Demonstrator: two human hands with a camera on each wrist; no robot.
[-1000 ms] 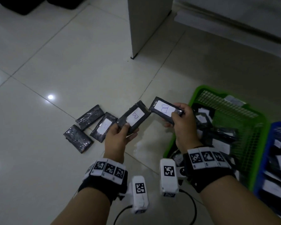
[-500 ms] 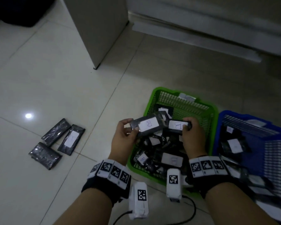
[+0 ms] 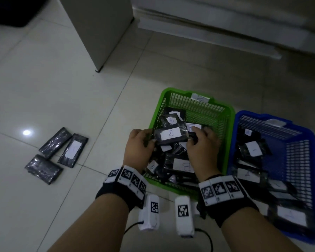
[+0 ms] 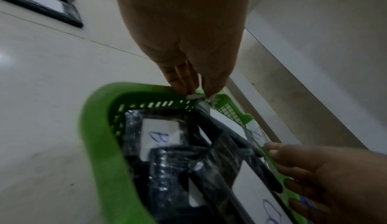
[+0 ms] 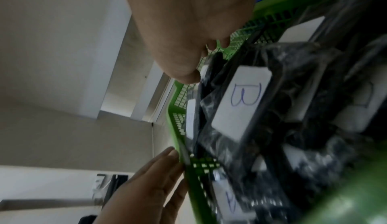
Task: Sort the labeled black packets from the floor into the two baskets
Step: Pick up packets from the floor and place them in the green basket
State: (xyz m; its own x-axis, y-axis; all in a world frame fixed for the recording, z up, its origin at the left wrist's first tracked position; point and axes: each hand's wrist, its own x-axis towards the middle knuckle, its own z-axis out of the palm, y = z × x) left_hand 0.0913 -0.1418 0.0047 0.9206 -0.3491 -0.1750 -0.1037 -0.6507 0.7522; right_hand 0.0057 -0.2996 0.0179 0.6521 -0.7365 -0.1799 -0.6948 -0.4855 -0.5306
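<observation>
Pale tiled floor (image 3: pixel 65 91), green basket (image 3: pixel 224 113) beside a blue basket (image 3: pixel 309 142), both full of labelled black packets. Both hands are over the green one: left hand (image 3: pixel 139 145) with fingers nearly straight by a packet labelled B (image 3: pixel 171 134), grip unclear; right hand (image 3: pixel 202 145) curled, can't tell if holding. Three packets (image 3: pixel 56 154) lie on the floor to the left.

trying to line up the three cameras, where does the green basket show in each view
Head: green basket centre right, left of the blue basket.
Left wrist: lower centre, rim curving at left.
Right wrist: rim running down the centre.
Shared landmark: the B-labelled packet.
</observation>
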